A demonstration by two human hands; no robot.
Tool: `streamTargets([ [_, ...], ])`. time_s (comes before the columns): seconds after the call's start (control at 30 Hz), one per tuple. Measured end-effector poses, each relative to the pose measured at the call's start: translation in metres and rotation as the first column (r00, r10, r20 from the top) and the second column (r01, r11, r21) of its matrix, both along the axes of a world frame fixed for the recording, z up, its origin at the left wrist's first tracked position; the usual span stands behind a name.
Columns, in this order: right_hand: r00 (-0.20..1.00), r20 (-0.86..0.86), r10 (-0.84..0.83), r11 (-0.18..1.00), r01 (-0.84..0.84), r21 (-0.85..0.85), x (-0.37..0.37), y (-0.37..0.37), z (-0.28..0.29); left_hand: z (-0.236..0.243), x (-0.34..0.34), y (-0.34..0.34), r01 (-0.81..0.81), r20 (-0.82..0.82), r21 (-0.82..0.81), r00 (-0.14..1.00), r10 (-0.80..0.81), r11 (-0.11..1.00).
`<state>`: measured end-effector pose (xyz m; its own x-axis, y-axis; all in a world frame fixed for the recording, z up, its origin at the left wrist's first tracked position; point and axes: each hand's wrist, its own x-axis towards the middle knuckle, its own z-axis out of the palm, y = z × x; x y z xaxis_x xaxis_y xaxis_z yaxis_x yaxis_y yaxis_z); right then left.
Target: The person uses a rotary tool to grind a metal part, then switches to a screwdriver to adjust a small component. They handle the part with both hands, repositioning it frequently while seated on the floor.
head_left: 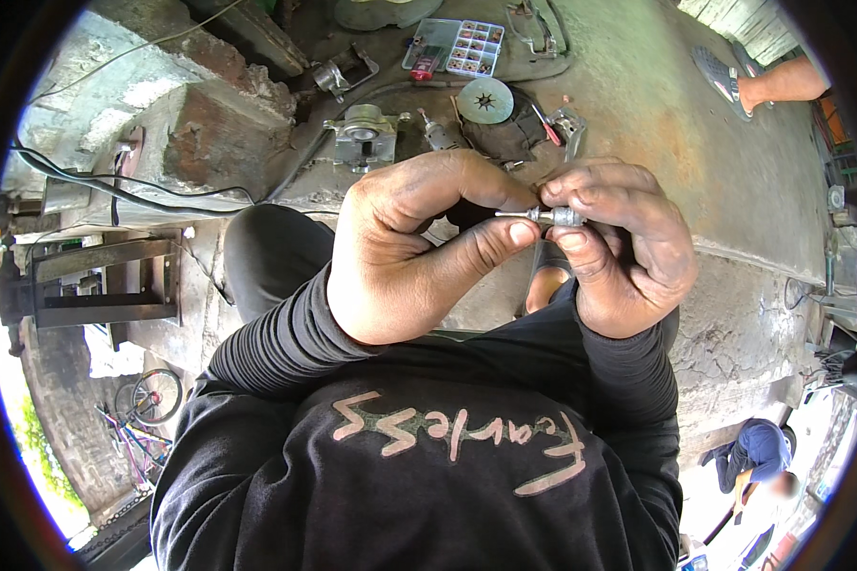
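Note:
Both my hands meet over my lap, pinching one small metal part (559,217). It is a ribbed grey cylinder with a thin pin sticking out to the left; its exact kind I cannot make out. My left hand (400,252) grips the pin side between thumb and forefinger. Around the thicker right end, the thumb and fingertips of my right hand (633,243) are closed, and the other fingers curl behind. Fingertips cover some of the part.
Beyond my hands, on the concrete, lie a metal caliper-like housing (364,138), a round grey disc (486,101), a red-handled tool (548,126) and a compartment box (474,48) of small parts. Someone's sandalled foot (728,81) stands far right; another person (762,452) crouches lower right.

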<state>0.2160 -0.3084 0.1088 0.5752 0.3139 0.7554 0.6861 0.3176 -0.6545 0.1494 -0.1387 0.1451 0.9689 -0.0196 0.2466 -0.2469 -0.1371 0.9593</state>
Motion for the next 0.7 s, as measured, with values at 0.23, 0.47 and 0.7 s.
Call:
streamTargets([
  [0.23,0.999,-0.043,-0.017,0.998,0.015,-0.068,-0.002,-0.002,0.003,-0.004,0.003,0.003,0.037,0.010,-0.043,0.999,-0.037,0.998],
  [0.47,0.999,-0.038,-0.021,0.995,0.018,-0.095,0.000,0.001,0.003,-0.007,0.007,0.007,0.025,0.119,0.049,0.992,-0.031,0.998],
  [0.7,0.999,-0.050,-0.012,0.994,0.006,-0.112,0.002,0.003,0.002,-0.006,0.014,0.011,-0.019,0.319,0.255,0.946,-0.065,0.967],
])
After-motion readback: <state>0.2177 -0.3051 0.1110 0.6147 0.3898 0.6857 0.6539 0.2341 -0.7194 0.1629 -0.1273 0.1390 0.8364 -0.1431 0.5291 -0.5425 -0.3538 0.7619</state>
